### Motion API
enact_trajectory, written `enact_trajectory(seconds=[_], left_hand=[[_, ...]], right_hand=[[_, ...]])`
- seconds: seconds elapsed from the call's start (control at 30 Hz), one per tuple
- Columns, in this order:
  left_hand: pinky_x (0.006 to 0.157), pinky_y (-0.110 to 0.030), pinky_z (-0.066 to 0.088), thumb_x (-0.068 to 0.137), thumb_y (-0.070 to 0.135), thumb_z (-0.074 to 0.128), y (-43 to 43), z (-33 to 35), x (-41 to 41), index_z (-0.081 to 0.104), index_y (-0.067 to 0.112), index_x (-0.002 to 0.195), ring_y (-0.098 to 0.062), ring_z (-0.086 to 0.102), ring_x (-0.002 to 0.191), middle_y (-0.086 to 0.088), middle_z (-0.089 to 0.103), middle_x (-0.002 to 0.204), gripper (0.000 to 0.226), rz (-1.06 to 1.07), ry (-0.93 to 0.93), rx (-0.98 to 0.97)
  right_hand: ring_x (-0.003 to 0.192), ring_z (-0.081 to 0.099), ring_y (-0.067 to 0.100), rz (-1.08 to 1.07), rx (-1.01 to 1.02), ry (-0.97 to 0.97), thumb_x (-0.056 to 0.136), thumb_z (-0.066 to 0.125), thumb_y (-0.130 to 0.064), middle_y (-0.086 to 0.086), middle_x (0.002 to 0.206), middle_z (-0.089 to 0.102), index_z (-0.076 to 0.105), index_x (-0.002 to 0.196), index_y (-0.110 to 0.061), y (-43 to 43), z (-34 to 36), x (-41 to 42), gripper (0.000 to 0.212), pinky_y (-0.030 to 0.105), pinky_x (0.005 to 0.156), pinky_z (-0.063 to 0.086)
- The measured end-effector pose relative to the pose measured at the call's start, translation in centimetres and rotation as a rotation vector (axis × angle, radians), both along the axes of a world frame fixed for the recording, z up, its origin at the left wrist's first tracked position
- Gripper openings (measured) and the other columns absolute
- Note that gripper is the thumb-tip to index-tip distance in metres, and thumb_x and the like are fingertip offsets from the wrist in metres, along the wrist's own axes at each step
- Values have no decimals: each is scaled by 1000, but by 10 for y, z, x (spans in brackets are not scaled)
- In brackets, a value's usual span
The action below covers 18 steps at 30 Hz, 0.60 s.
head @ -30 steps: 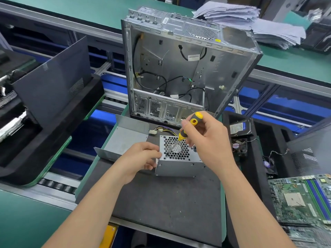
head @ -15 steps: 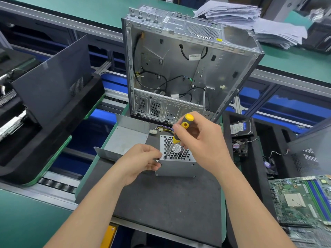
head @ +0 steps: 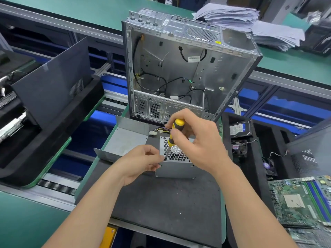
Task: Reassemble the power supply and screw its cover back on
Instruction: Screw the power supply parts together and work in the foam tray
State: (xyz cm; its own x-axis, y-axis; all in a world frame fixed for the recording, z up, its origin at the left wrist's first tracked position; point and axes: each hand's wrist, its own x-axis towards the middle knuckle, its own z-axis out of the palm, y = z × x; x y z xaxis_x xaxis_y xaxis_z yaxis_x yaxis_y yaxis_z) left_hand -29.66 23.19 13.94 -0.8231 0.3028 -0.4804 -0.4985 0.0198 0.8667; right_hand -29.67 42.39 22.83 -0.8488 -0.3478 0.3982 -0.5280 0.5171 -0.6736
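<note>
The grey metal power supply (head: 176, 170) sits on a dark mat (head: 161, 199), its honeycomb fan grille facing up. My right hand (head: 195, 142) is closed around a yellow and black screwdriver (head: 174, 133), held steeply with its tip at the near-left corner of the grille. My left hand (head: 141, 162) steadies the box at that corner, fingertips pinched right beside the tip. Any screw there is too small to make out. A bundle of coloured wires with a white plug (head: 157, 131) leaves the back of the box.
An open, stripped computer case (head: 188, 68) stands upright just behind the box. A bent metal sheet (head: 123, 140) lies to the left. A foam tray on the right holds a hard drive (head: 240, 128) and fans (head: 239, 146); a motherboard (head: 300, 201) lies near right. Paper stacks (head: 250, 24) sit at the back.
My right hand has shifted left and tipped the screwdriver more upright, its handle now nearer over the grille. My left hand and the power supply have stayed in place.
</note>
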Motion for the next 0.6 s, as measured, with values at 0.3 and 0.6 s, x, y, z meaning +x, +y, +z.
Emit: enact_trajectory(seconds=[0.3,0.6], left_hand=[[71,-28,51,93,7,73,0,0,-3,63,8,88,-16,63,72,-1,64,76,11,-16,-19,36],[68,-26,51,94,4,72,0,-3,-3,63,7,89,-14,62,68,-1,63,71,11,-11,-15,48]], right_hand=[[72,65,16,1,85,174,97,76,-24,-4,90,71,74,102,-16,2,5,-5,10,34,65,54],[62,58,14,-42,102,113,87,87,-29,-14,71,62,59,94,-16,1,4,-5,31,21,58,46]])
